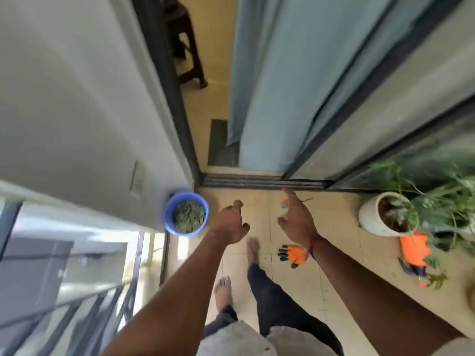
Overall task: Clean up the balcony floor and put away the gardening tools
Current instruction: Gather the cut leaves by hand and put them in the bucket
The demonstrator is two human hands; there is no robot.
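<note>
Your L hand point(230, 222) grip loose-curled, empty | R hand point(295, 219) grip wide, empty; both arms fwd | orange glove point(295, 254) on balcony floor point(300, 286) under R wrist | blue bucket point(186, 213) w/ leaves by wall point(77, 111)

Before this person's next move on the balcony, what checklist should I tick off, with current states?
1. Left hand free: ok, holds nothing.
2. Right hand free: ok, fingers relaxed.
3. Orange glove off the floor: not ok, lies on the tiles.
4. Second orange glove and dark tool put away: not ok, on the floor by the white pot.
5. Blue bucket has room left: cannot tell.
</note>
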